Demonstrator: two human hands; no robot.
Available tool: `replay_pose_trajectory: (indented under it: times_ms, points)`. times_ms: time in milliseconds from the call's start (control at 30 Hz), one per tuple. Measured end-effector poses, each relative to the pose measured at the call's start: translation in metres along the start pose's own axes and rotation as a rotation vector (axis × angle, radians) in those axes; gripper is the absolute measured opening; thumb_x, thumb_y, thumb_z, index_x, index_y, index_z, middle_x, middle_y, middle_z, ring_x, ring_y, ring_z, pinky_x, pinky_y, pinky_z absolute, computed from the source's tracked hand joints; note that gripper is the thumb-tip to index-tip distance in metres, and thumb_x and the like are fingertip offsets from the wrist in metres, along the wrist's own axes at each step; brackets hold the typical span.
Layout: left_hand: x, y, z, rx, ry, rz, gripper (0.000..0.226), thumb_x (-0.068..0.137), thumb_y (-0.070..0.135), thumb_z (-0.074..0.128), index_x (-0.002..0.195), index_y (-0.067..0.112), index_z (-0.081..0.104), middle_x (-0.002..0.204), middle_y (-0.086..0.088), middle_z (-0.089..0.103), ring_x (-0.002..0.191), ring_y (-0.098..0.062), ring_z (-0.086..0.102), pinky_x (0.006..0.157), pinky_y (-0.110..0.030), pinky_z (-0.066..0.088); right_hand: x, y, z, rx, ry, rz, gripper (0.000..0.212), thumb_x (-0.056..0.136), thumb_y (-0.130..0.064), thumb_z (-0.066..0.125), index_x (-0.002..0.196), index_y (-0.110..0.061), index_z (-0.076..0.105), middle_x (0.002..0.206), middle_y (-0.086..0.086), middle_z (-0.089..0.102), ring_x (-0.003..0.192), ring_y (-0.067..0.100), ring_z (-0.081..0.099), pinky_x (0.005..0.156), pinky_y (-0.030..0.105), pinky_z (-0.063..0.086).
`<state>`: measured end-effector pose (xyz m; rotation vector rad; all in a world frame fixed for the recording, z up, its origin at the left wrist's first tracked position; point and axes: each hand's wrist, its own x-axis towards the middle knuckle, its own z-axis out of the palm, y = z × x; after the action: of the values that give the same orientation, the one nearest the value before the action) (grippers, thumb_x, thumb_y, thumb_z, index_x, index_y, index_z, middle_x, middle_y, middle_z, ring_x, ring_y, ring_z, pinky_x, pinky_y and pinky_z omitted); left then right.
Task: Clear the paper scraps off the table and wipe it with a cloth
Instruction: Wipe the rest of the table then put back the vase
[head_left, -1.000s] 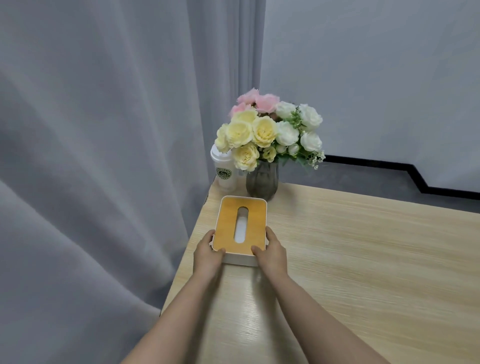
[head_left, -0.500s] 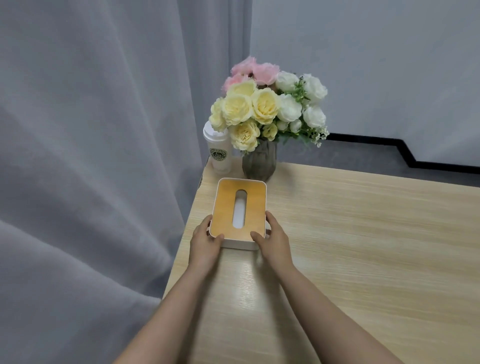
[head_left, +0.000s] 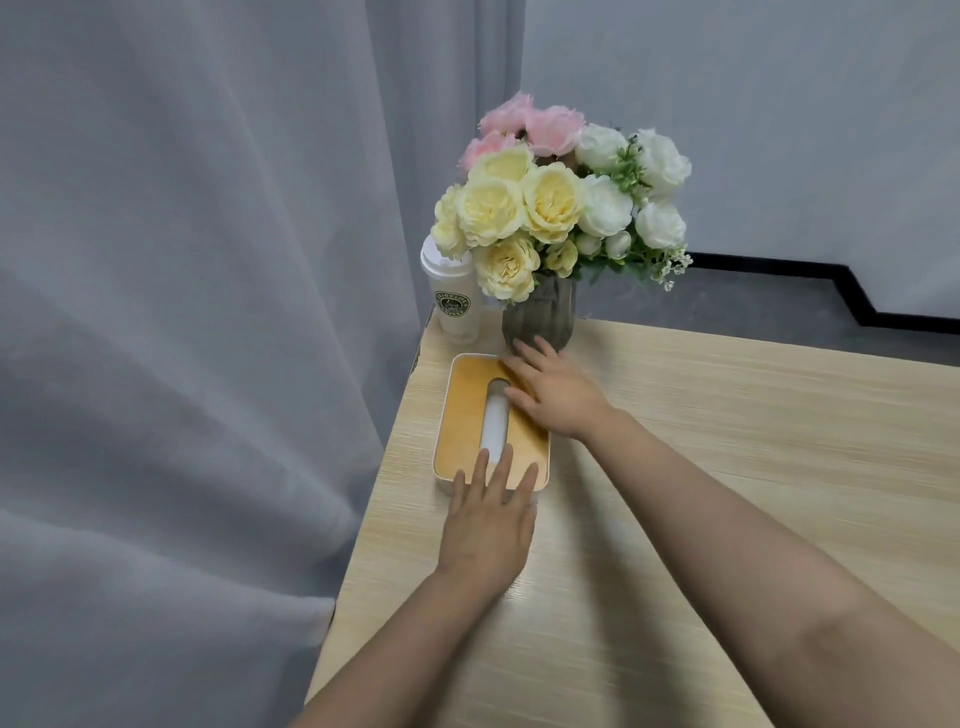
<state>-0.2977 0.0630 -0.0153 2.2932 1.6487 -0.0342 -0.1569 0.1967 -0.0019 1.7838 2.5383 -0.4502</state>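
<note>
Rounded white tissue box (head_left: 470, 415) with smooth wooden lid sits on the pale-grained worktop (head_left: 727, 441); left hand (head_left: 488, 525) and right hand (head_left: 558, 395) lie flat on it, fingers (head_left: 501, 465) straight, holding nothing.

A pale wood-grain table (head_left: 727, 467) fills the lower right of the head view, its left edge running from about 11 o'clock down to 7 o'clock against a grey curtain. On its far left corner, toward 11 o'clock, stand a white lidded paper cup (head_left: 453, 299) with a green round logo and, just beside it at its 3 o'clock, a dark ribbed vase (head_left: 540, 317) of yellow, white and pink flowers. Just nearer than both, at their 6 o'clock, lies a white tissue box (head_left: 467, 415) with a yellow-wood lid and a long slot, lengthwise along the left edge.
</note>
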Motion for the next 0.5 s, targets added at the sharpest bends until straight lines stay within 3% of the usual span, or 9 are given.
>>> replay_pose_trajectory:
  times_ms: [67, 167, 367, 500]
  points:
    - [-0.003, -0.003, -0.004, 0.031, -0.019, 0.018, 0.05, 0.096, 0.037, 0.016, 0.144, 0.034, 0.033, 0.154, 0.004, 0.012, 0.142, -0.027, 0.023, 0.112, -0.045, 0.024, 0.004, 0.005, 0.003, -0.086, -0.102, -0.021, 0.056, 0.098, -0.049, 0.025, 0.149, -0.026, 0.018, 0.158, 0.002, 0.008, 0.146, 0.022, 0.003, 0.118, 0.04, 0.01]
    - [0.001, -0.017, -0.007, -0.013, -0.186, 0.074, 0.048, 0.102, 0.04, 0.015, 0.149, 0.035, 0.012, 0.158, 0.007, -0.007, 0.146, -0.019, -0.009, 0.117, -0.04, -0.002, -0.006, 0.009, 0.013, -0.067, -0.076, 0.011, 0.056, 0.1, -0.048, 0.022, 0.15, -0.025, 0.014, 0.159, 0.001, 0.006, 0.146, 0.02, 0.002, 0.118, 0.037, 0.008]
    - [0.012, -0.059, -0.024, -0.099, -0.246, 0.187, 0.047, 0.102, 0.039, 0.019, 0.149, 0.033, 0.017, 0.157, 0.016, 0.005, 0.145, -0.007, -0.005, 0.117, -0.035, -0.003, -0.033, -0.005, 0.027, 0.076, 0.018, 0.208, 0.052, 0.101, -0.042, 0.019, 0.15, -0.023, 0.014, 0.159, 0.001, 0.004, 0.146, 0.019, 0.002, 0.119, 0.038, 0.006]
    - [0.02, -0.085, -0.036, -0.003, -0.312, 0.229, 0.058, 0.089, 0.058, 0.001, 0.144, 0.047, 0.012, 0.152, 0.026, -0.002, 0.141, 0.002, -0.011, 0.116, -0.04, -0.01, -0.062, -0.016, 0.036, 0.063, 0.051, 0.34, 0.053, 0.102, -0.038, 0.016, 0.151, -0.019, 0.008, 0.159, 0.004, 0.0, 0.146, 0.02, 0.0, 0.118, 0.036, 0.003]
